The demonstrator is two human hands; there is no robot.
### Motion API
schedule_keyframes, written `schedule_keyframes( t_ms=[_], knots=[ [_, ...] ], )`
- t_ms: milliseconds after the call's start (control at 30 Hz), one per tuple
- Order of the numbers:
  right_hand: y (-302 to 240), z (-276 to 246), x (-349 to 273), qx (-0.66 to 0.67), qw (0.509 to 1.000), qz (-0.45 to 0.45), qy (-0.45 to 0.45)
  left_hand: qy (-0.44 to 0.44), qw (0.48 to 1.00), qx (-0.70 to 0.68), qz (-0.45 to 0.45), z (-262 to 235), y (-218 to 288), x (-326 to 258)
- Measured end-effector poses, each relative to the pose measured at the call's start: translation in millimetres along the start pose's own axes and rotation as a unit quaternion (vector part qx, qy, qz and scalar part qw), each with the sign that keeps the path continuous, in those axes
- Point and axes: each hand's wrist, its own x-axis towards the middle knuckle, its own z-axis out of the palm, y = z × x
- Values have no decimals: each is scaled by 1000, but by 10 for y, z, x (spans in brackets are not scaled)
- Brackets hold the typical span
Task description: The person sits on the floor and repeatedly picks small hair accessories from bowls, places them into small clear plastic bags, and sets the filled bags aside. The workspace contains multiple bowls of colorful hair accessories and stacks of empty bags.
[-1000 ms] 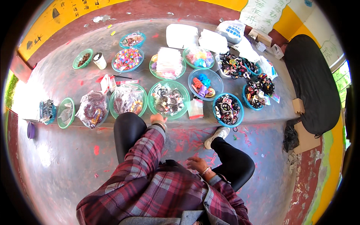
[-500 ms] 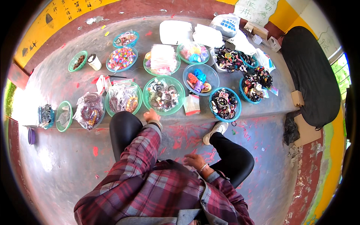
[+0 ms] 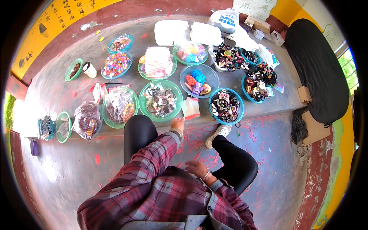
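My left hand (image 3: 177,124) reaches to the front edge of the raised ledge, just below a green bowl (image 3: 161,117) of hair ties in small clear packs. Beside its fingertips lies a white and red packet (image 3: 191,107); whether they touch I cannot make out. The fingers of that hand are too small and foreshortened to read. Over my lap, my right hand (image 3: 196,168) hangs with loosely spread fingers and nothing in it. Right of the packet stands a blue bowl (image 3: 210,112) full of dark hair ties. A clear blue bowl (image 3: 185,91) behind holds colourful scrunchies.
Several more bowls line the ledge (image 3: 249,111), among them a blue one with bright beads (image 3: 115,64) and a green one with bagged items (image 3: 119,109). White foam sheets (image 3: 171,32) lie at the back. A black oval case (image 3: 318,73) leans at the right.
My left hand has moved right, from below the green bowl's left side toward the white and red packet. My left knee has shifted right too. My right hand stays over my lap.
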Motion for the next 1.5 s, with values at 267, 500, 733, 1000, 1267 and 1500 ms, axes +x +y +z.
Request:
schedule_keyframes(
  t_ms=[267, 500, 733, 1000, 1267, 1500],
  knots=[
    [11, -91, -100, -49, 998, -2, 30, 91, 983, 151, -56, 308, 393, 103],
    [1, -121, -88, -55, 998, 18, 17, 82, 983, 151, -60, 444, 365, 330],
    [-9, -61, -66, -67, 998, 12, 6, 51, 995, -48, -72, 491, 280, 217],
    [33, -15, -30, 8, 999, -11, 30, -92, 964, -248, -27, 237, 275, -68],
    [-341, -254, -155, 403, 890, -107, 186, -377, 855, -354, -39, -775, 1092, -1195],
    [-449, -290, -243, 453, 844, -184, 221, -425, 857, -289, -35, -1177, 982, -1611]
  ],
)
